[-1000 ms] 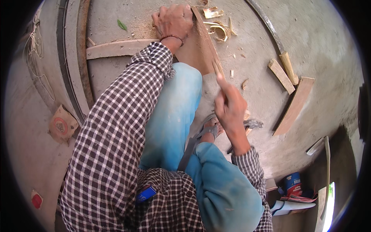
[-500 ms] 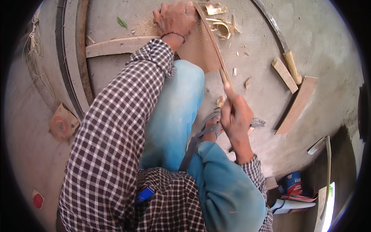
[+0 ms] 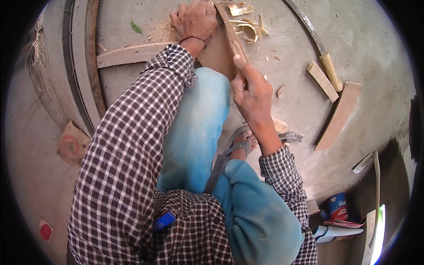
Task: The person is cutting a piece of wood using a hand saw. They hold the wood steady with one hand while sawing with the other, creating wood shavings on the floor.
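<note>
A brown wooden board (image 3: pixel 219 56) lies beyond my bent knee, its long narrow edge (image 3: pixel 226 25) running toward the top of the view. My left hand (image 3: pixel 194 20) presses on the board's far part, with its fingers bent over it; the fingertips are partly hidden. Closed around a slim wood-coloured stick (image 3: pixel 237 47), my right hand (image 3: pixel 254 90) points its index finger along it. The stick's tip lies against the near part of that edge, and its exact kind cannot be made out.
Pale curled shavings (image 3: pixel 249 30) and sawdust (image 3: pixel 164 32) lie around the board. A curved blade with a wooden handle (image 3: pixel 330 73), a short wood block (image 3: pixel 322 81) and a plank (image 3: pixel 339 117) are at right. A wooden frame (image 3: pixel 132 54) stands left; a blue-and-red tin (image 3: pixel 338 207) sits lower right.
My right hand has moved up and left along the board's edge with the stick, from near its lower end. My left hand still presses on the board.
</note>
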Motion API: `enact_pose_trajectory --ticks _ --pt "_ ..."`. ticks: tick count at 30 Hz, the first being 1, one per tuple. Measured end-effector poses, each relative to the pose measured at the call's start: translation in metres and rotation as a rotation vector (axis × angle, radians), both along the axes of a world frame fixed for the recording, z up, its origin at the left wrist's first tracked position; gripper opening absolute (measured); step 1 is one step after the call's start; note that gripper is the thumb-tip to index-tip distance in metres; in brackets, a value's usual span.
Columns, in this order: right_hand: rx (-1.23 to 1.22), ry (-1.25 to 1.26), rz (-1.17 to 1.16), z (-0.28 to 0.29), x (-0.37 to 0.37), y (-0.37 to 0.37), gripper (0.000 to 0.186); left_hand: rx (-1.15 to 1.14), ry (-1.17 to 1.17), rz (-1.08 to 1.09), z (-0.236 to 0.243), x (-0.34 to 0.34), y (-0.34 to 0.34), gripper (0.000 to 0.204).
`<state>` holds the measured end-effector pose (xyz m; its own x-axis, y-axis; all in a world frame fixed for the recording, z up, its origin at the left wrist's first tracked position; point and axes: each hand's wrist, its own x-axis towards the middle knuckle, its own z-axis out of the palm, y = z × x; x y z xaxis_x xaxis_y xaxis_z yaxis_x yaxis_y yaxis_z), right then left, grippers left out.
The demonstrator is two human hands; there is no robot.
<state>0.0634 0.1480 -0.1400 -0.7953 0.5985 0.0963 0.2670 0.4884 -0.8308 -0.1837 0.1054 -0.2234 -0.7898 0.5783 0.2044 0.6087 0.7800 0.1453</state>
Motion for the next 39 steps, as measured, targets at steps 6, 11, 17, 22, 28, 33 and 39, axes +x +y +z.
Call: enact_pose_trajectory --ticks 6,11,17,22,28,33,39 --pt "-0.123 -0.096 0.024 0.031 0.065 -0.007 0.057 -0.042 0.011 0.024 0.005 -0.004 -0.009 0.04" --pt "-0.101 -0.068 -0.004 0.011 0.027 -0.002 0.056 -0.001 0.014 -0.016 -0.009 -0.001 -0.004 0.042" --pt "-0.088 -0.072 0.038 0.016 0.057 -0.008 0.06 -0.004 0.039 0.007 -0.007 -0.004 -0.011 0.038" --pt "-0.077 -0.126 -0.007 0.022 0.066 -0.002 0.061 0.026 -0.002 -0.023 -0.009 0.003 -0.002 0.039" --pt "-0.045 -0.039 0.028 0.01 0.035 -0.004 0.058 -0.007 0.055 -0.013 -0.009 -0.006 -0.015 0.038" --pt "-0.103 -0.1 0.021 0.016 0.09 -0.017 0.063 -0.102 0.039 0.019 -0.005 -0.001 -0.016 0.035" --pt "-0.038 0.045 0.012 -0.011 0.005 0.004 0.067 -0.037 -0.06 -0.013 0.008 -0.007 -0.005 0.038"
